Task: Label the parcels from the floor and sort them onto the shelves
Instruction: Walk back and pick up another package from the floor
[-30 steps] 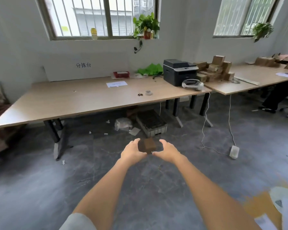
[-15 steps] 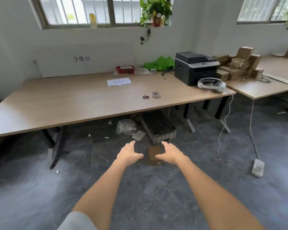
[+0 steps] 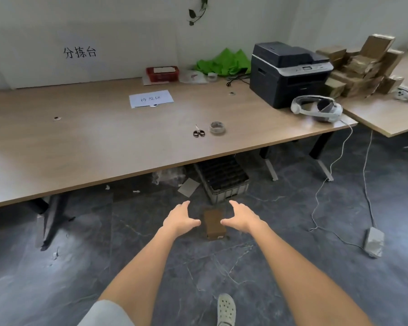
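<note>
Here we reach both arms straight out and down toward a small brown box (image 3: 214,222) lying on the dark floor (image 3: 104,267). Our left hand (image 3: 180,218) and right hand (image 3: 242,217) flank it, palms turned inward, fingers spread and thumbs pointing at each other, neither one closed on anything. From this angle we cannot tell whether the thumbs touch the box or hang above it.

The box sits just in front of the long table (image 3: 80,142), near a grey crate (image 3: 224,178) that pokes out from under the table edge. The floor to the left, to the right and behind the box is bare, so the hands have free room on those sides. A white cable (image 3: 320,196) trails across the floor well off to the right, ending at a power strip (image 3: 372,241).

The table top hides most of the crate and a crumpled plastic bag (image 3: 169,176) beside it. A stack of cardboard boxes (image 3: 363,67) stands beyond the printer (image 3: 287,74). Our shoe (image 3: 226,310) is cut off by the bottom edge, and the small label at the box's near end is too blurred to read.
</note>
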The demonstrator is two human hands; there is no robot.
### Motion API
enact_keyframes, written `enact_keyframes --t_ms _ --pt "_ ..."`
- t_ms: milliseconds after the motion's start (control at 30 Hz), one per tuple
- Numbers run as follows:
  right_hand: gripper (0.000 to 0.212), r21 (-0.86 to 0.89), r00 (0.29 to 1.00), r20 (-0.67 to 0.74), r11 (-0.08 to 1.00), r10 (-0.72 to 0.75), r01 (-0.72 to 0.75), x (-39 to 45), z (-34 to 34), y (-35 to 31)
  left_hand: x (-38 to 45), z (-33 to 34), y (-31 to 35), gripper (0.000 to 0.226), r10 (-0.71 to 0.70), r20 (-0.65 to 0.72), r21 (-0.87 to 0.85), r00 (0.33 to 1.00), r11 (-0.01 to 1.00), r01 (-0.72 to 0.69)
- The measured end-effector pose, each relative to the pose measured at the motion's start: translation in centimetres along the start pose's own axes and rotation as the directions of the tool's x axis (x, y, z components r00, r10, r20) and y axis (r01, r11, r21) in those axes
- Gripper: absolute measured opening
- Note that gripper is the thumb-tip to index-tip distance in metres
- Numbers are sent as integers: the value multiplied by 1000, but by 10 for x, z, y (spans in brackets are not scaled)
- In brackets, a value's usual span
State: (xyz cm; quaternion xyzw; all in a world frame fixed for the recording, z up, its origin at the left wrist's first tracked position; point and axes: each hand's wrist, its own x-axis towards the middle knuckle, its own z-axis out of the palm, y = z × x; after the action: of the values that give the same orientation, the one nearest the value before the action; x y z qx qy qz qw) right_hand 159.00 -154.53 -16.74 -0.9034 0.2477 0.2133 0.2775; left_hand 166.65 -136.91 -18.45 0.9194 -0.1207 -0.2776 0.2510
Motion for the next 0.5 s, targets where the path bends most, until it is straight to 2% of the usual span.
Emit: enact_keyframes --t_ms 133,267,400,500 --pt "81 -13 997 73 1000 6 -5 93 -8 10 86 15 6 82 -67 32 -18 997 998 67" --pt "83 -22 986 160 999 42 -39 181 2 27 173 39 -1 83 -106 105 38 989 994 103" --pt "83 -22 965 246 996 91 -88 261 32 47 254 77 -22 83 -119 221 158 968 984 85" --pt "83 -12 959 264 994 104 -105 331 74 69 322 121 -45 84 -128 262 186 957 979 80"
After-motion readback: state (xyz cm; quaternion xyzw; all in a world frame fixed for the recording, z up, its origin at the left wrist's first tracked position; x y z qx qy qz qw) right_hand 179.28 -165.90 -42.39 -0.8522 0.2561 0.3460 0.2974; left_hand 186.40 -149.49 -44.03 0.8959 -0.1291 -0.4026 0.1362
